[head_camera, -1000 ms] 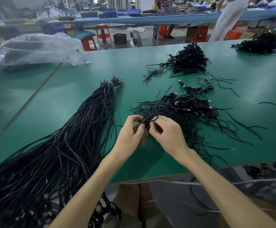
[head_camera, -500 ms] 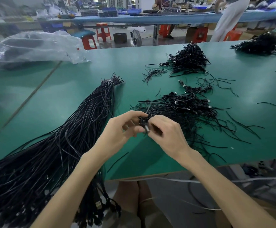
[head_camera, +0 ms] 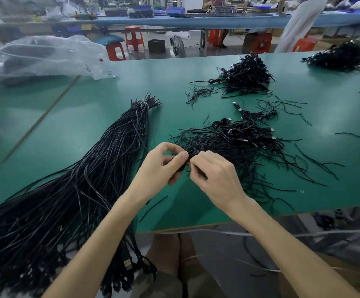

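Note:
Over the near middle of the green table (head_camera: 101, 125), my left hand (head_camera: 160, 168) and my right hand (head_camera: 215, 177) meet, both pinching a small coiled black cable (head_camera: 190, 152) between them. My fingers hide most of the coil. A long tied bundle of straight black cables (head_camera: 84, 186) lies to the left and hangs over the table's front edge. Just behind my hands sits a loose pile of coiled black cables with USB plugs (head_camera: 239, 138), mixed with thin black ties.
A second heap of coiled cables (head_camera: 246, 76) sits farther back, a third (head_camera: 342, 58) at the far right. A clear plastic bag (head_camera: 41, 57) lies at the back left. Loose black ties (head_camera: 303, 166) are scattered right. A person in white trousers (head_camera: 297, 24) stands beyond.
Both hands stayed together on the cable while it was wound into a small loop. The left hand shifted slightly left and its fingers spread more.

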`<state>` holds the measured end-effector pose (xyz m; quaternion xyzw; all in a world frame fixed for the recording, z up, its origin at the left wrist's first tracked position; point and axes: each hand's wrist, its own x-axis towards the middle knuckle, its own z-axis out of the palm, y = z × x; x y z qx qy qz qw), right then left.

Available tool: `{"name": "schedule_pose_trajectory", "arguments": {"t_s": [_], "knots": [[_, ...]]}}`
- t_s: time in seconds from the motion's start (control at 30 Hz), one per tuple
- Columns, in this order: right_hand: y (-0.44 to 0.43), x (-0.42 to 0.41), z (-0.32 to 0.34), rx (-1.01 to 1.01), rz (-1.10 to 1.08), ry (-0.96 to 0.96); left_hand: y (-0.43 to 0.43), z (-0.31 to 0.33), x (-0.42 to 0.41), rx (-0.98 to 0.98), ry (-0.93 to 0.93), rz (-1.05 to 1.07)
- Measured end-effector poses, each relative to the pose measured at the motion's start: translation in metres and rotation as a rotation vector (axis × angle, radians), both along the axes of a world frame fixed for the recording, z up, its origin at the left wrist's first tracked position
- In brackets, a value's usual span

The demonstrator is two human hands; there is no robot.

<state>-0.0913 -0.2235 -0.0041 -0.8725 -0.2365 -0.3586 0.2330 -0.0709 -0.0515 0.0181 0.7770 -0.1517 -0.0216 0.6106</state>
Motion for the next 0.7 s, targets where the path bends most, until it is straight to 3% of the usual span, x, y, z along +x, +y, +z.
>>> {"name": "schedule_pose_trajectory", "arguments": {"t_s": [0.17,0.27,0.37,0.53,0.6,0.7], "knots": [[-0.004,0.003,-0.003,-0.059,-0.003,-0.039,0.007,0.014,-0.004,-0.226,0.019,-0.170],[0.000,0.000,-0.005,-0.024,0.026,-0.022,0.007,0.011,-0.003,-0.132,-0.064,-0.197],[0.005,-0.004,-0.005,0.051,0.055,0.030,0.004,0.005,0.001,0.078,-0.172,-0.107],[0.007,-0.006,-0.004,0.039,0.071,0.032,0.003,-0.006,0.007,0.217,-0.173,0.020],[0.008,-0.005,-0.004,-0.051,0.061,-0.039,0.002,-0.008,0.011,0.283,-0.128,0.056],[0.007,-0.003,-0.006,-0.330,0.052,-0.219,0.004,-0.009,0.017,0.354,0.145,0.029]]}}
